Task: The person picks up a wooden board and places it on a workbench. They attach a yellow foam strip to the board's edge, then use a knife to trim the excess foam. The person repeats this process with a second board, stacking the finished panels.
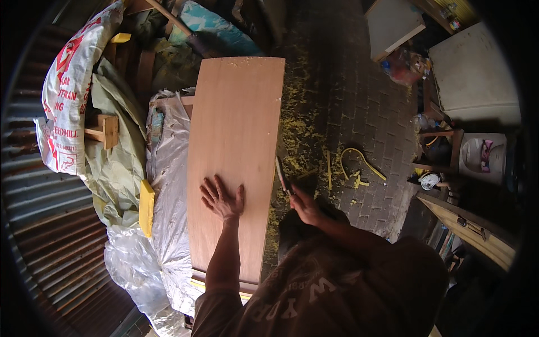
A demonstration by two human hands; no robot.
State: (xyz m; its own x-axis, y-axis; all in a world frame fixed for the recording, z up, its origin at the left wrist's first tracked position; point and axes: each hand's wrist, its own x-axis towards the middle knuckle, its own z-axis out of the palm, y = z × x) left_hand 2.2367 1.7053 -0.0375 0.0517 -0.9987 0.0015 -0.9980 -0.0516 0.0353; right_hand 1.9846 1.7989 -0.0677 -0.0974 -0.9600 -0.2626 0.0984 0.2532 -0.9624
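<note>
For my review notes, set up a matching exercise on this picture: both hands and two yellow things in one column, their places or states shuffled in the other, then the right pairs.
Column one
1. Left hand
2. Right hand
3. Yellow block
4. Curled yellow strip

Column two
A. Lying on the paving
B. Gripping a slim tool
C. Left of the board, beside the plastic sheeting
D. Spread on the wooden surface

Right pairs: 1-D, 2-B, 3-C, 4-A

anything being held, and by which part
The right hand grips a slim tool by its near end; the left hand lies flat on the board.
</note>
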